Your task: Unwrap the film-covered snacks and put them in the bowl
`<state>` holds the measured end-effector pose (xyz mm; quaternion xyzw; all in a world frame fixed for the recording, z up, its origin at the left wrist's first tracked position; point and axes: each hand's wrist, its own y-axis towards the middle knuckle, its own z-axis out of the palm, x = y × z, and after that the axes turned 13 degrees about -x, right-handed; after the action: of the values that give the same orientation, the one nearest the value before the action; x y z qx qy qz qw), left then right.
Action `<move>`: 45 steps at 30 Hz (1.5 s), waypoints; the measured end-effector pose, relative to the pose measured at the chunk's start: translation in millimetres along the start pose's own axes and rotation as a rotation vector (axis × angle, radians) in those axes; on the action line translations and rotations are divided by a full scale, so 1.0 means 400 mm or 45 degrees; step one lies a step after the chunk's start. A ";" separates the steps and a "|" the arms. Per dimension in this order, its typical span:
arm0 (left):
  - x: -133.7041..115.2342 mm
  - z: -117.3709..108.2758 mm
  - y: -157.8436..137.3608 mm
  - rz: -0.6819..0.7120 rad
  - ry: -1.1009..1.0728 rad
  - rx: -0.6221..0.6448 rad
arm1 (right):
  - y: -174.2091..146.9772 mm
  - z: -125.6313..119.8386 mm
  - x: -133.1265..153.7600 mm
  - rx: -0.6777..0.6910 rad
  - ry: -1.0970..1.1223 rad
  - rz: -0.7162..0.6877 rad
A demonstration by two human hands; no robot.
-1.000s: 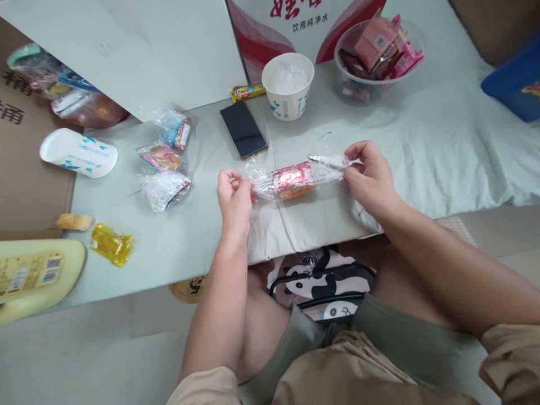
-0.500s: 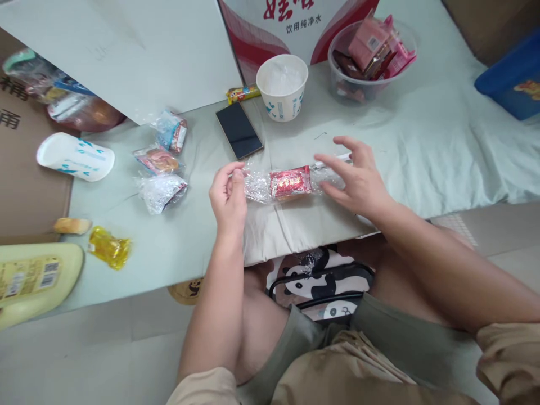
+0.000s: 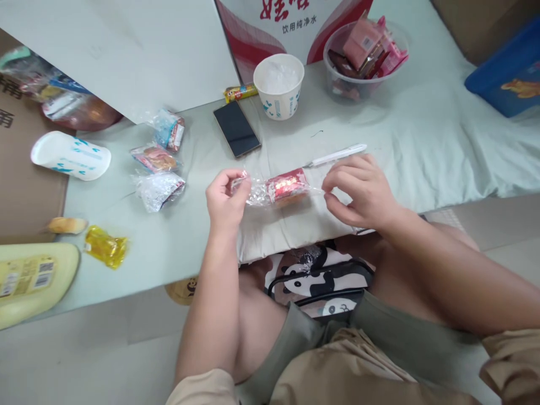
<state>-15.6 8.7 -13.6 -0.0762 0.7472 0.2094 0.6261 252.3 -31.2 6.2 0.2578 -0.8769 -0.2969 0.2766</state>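
A red-wrapped snack (image 3: 287, 185) in clear plastic film lies between my hands, above the cloth near its front edge. My left hand (image 3: 228, 197) pinches the crumpled left end of the film. At the other side, my right hand (image 3: 358, 188) is closed on the film's right end, which is drawn to a narrow twist. Just behind the right hand lies a white pen (image 3: 337, 155). A black phone (image 3: 237, 129) rests flat behind the snack.
A paper cup (image 3: 279, 87) holding clear plastic stands beside a tub (image 3: 337, 70) of packaged snacks. Several wrapped snacks (image 3: 158, 191) lie to the left, near a tipped paper cup (image 3: 71, 156). A yellow-wrapped piece (image 3: 106, 247) sits by a pale yellow bottle (image 3: 37, 281).
My right hand's fingers have closed from spread onto the film's right end. That end has narrowed, and the snack is tilted slightly. The pen now shows more fully.
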 end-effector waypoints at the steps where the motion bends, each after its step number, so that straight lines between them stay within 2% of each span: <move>1: -0.005 0.000 -0.002 -0.074 -0.074 -0.002 | -0.003 -0.003 0.003 0.026 -0.003 -0.005; 4: -0.023 0.003 -0.005 -0.302 -0.215 -0.048 | -0.012 -0.007 0.010 0.122 0.058 -0.079; 8: -0.043 0.011 -0.001 -0.544 -0.288 -0.107 | -0.024 -0.011 0.034 0.369 0.141 -0.256; 11: -0.045 0.010 0.005 -0.638 -0.343 -0.079 | -0.033 -0.017 0.060 0.562 0.147 -0.293; 14: -0.046 0.006 0.010 -0.694 -0.359 -0.044 | -0.043 -0.016 0.080 0.704 0.181 -0.251; 16: -0.051 0.002 0.010 -0.716 -0.293 0.047 | -0.050 -0.012 0.087 0.762 0.193 -0.214; 21: -0.075 -0.004 -0.003 -0.764 -0.084 0.443 | -0.059 -0.002 0.100 0.864 0.152 -0.185; 26: -0.078 -0.002 -0.011 -0.627 -0.008 0.698 | -0.062 0.003 0.118 0.868 0.135 -0.311; 28: -0.071 0.001 -0.011 -0.590 0.014 0.750 | -0.066 0.005 0.123 0.861 0.135 -0.324; 30: -0.063 0.004 -0.009 -0.612 -0.013 0.666 | -0.074 0.009 0.124 0.833 0.141 -0.313; 33: -0.052 0.006 -0.002 -0.688 -0.143 0.379 | -0.088 0.018 0.121 0.754 0.185 -0.255; 35: -0.048 0.007 0.004 -0.739 -0.222 0.246 | -0.094 0.023 0.118 0.739 0.208 -0.211; 39: -0.039 0.005 0.012 -0.824 -0.304 0.152 | -0.093 0.024 0.117 0.730 0.216 -0.189; 45: -0.020 0.007 0.023 -0.817 -0.339 0.024 | -0.087 0.024 0.131 0.706 0.238 -0.350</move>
<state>-15.1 17.0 -4.1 -0.2736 0.5990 0.0032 0.7526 218.6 -83.8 -5.9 0.4653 -0.8522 -0.0564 0.2325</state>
